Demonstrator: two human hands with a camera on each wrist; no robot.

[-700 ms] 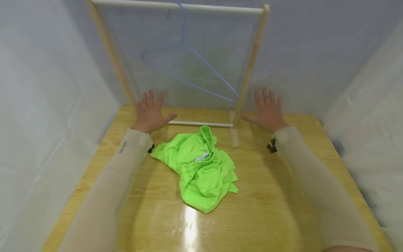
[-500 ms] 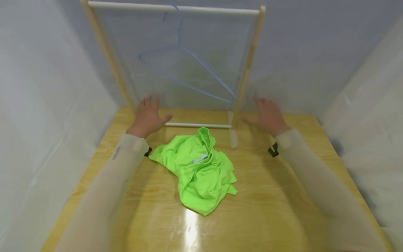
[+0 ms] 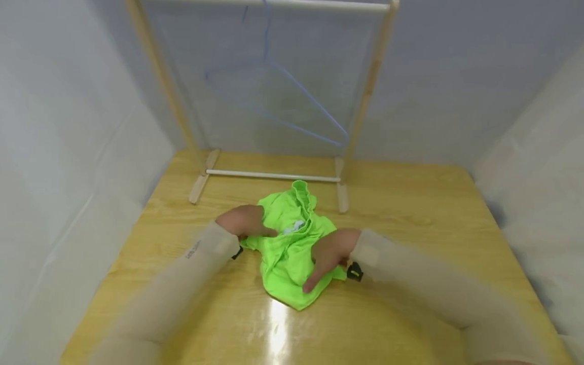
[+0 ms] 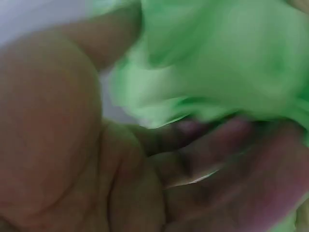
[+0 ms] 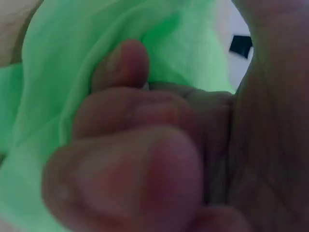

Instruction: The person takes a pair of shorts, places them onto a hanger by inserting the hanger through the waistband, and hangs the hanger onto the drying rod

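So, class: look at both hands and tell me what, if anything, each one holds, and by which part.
Both hands are on the green garment. The right hand grips a fold at its right side; the left hand takes its left edge, though blur hides how firmly.

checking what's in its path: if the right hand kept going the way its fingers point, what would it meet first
The right hand already lies on the crumpled green garment, fingers aimed down-left toward the near edge. Straight on, it would likely slide over the garment's lower fold, then meet bare wooden table. Depth is hard to judge.
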